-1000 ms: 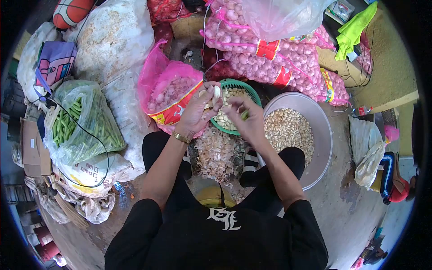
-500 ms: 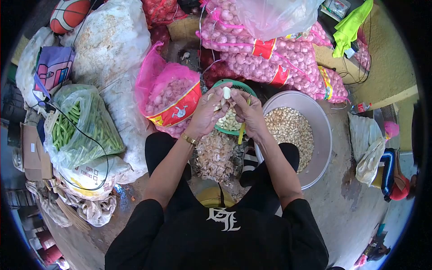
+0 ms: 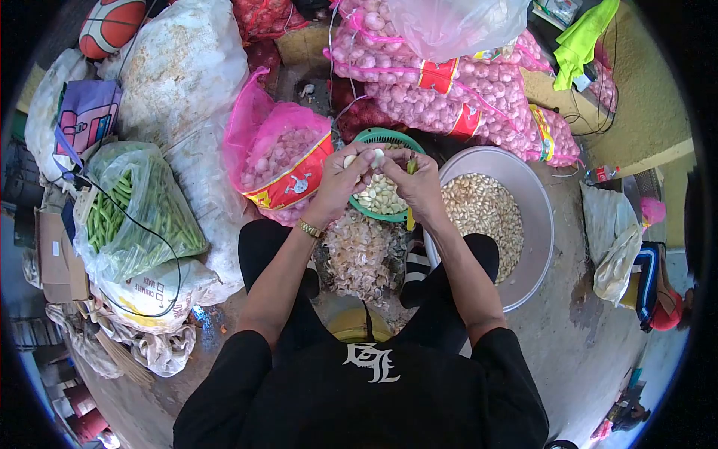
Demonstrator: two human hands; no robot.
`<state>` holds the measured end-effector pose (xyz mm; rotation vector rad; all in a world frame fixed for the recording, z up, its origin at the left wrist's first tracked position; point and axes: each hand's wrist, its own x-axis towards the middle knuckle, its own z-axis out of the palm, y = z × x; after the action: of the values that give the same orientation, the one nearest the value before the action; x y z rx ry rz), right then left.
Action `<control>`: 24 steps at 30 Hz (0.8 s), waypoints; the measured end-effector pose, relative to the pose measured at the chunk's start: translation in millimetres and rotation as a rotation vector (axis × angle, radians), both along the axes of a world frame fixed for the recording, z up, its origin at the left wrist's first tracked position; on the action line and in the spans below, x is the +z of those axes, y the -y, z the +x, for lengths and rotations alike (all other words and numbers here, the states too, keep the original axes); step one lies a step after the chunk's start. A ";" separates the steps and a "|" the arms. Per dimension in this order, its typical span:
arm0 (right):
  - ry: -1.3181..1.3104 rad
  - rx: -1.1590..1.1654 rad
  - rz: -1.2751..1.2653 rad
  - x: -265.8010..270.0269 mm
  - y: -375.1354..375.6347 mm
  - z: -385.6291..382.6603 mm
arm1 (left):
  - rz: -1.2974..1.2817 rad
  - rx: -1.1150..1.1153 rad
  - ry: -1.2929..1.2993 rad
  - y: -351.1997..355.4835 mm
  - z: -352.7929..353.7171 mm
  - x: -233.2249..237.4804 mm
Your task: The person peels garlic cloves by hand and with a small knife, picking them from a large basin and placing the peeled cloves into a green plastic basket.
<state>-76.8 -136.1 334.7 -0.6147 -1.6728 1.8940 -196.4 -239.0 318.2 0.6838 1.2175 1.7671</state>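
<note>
My left hand (image 3: 340, 183) grips a pale garlic clove (image 3: 374, 158) at its fingertips, over the green basket (image 3: 385, 138) of peeled cloves. A gold watch is on that wrist. My right hand (image 3: 420, 187) meets the clove from the right and holds a small knife with a yellow-green handle (image 3: 410, 217) that points down. Both hands touch at the clove. Below them lies a heap of dry garlic skins (image 3: 363, 254) between my knees.
A big metal bowl (image 3: 535, 224) of peeled cloves stands at the right. An open pink net sack of garlic (image 3: 280, 153) sits at the left, more pink sacks (image 3: 449, 90) behind. A bag of green beans (image 3: 138, 202) lies far left.
Both hands have come together over the basket; the right hand moved up to the clove with the knife, and the clove sits a little lower than half a second ago.
</note>
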 end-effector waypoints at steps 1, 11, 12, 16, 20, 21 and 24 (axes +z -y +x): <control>-0.013 -0.010 0.011 -3.0 0.2 -1.6 | -0.001 -0.001 0.000 -1.4 1.4 0.0; 0.091 0.026 -0.012 7.8 -7.6 4.0 | -0.005 0.021 0.049 -2.6 -0.4 -2.8; 0.090 0.027 -0.013 5.4 -8.6 3.3 | 0.001 0.040 0.025 -3.3 -0.1 -1.8; 0.092 0.011 0.005 0.9 -7.7 2.8 | 0.017 0.059 -0.106 -5.5 4.7 -1.9; 0.064 -0.003 0.149 -15.7 -9.7 -1.4 | 0.008 0.101 -0.196 -5.3 6.4 -5.7; 0.065 -0.004 0.148 -12.9 -8.7 -1.5 | -0.017 0.091 -0.186 -4.8 6.7 -6.1; 0.077 0.021 0.051 1.6 -7.3 -0.9 | -0.044 0.013 0.048 0.8 -2.6 -4.2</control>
<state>-77.7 -128.8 336.3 -0.6597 -1.7775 1.8573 -199.0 -239.9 314.0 0.6061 1.2274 1.7523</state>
